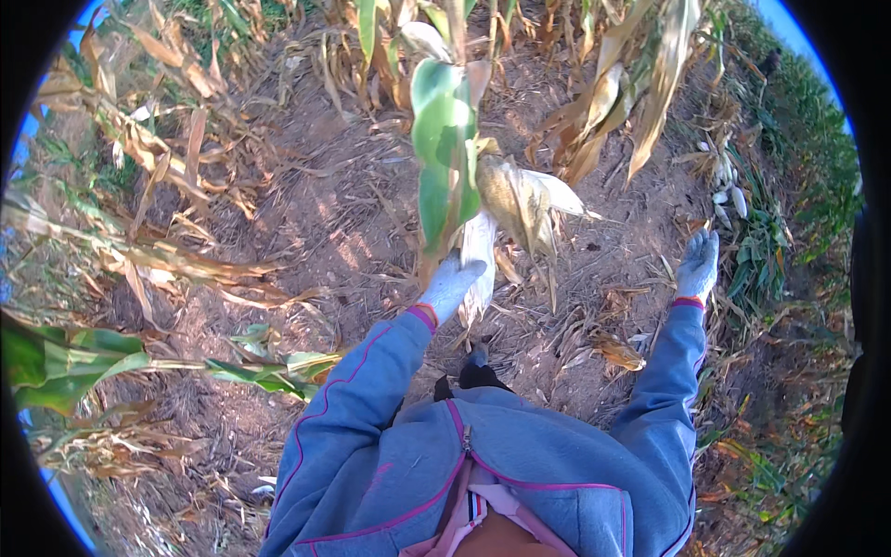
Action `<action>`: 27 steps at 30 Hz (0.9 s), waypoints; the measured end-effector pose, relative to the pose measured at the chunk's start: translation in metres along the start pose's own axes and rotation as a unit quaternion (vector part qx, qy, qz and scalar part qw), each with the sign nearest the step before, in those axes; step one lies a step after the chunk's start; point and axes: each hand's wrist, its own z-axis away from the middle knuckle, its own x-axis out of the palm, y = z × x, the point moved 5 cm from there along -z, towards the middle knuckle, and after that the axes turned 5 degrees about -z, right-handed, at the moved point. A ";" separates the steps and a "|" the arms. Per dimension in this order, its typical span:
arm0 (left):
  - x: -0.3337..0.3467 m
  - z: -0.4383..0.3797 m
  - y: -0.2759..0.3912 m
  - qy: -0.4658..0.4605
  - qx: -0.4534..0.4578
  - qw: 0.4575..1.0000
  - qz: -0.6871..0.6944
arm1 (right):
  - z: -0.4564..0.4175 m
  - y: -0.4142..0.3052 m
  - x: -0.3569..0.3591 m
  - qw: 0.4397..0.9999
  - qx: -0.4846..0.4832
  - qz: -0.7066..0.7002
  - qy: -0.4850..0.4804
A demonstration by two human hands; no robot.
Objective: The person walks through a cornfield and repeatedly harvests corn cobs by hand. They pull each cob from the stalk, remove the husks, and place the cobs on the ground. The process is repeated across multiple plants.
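My left hand (451, 289), in a pale glove, is at the lower end of a broad green corn leaf (438, 160). Its thumb lies across a pale, husk-wrapped ear of corn (480, 237) that points down towards my feet. The fingers are partly hidden, so whether they close round the ear or the stalk is unclear. Just right of this ear hang a dry brown husk (515, 202) and another whitish ear (557, 193). Far to the right, my right hand (698, 264), also gloved, is stretched forward with nothing in it, its fingers extended.
Beyond my right hand, several whitish corn ears (729, 198) lie in a heap beside cut green stalks (759, 261). Dry cornstalks (174, 174) lean across the left. Standing corn (619, 90) rises ahead. A green-leaved stalk (188, 363) reaches in near my left elbow.
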 end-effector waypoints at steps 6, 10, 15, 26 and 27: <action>-0.072 0.111 -0.056 -0.063 -0.065 0.976 -0.196 | 0.240 0.233 -0.037 0.858 0.415 0.300 0.029; -0.128 0.211 -0.102 -0.035 -0.104 0.988 -0.107 | 0.431 0.304 0.034 0.732 0.591 0.283 -0.189; -0.203 0.353 -0.187 0.129 -0.185 0.974 0.028 | 0.585 0.328 0.135 0.477 0.479 0.430 -0.598; -0.219 0.655 -0.332 0.503 -0.357 0.782 0.092 | 0.794 0.365 0.204 0.398 0.634 0.353 -0.561; -0.212 0.668 -0.340 0.507 -0.369 0.772 0.103 | 0.805 0.365 0.205 0.406 0.658 0.344 -0.534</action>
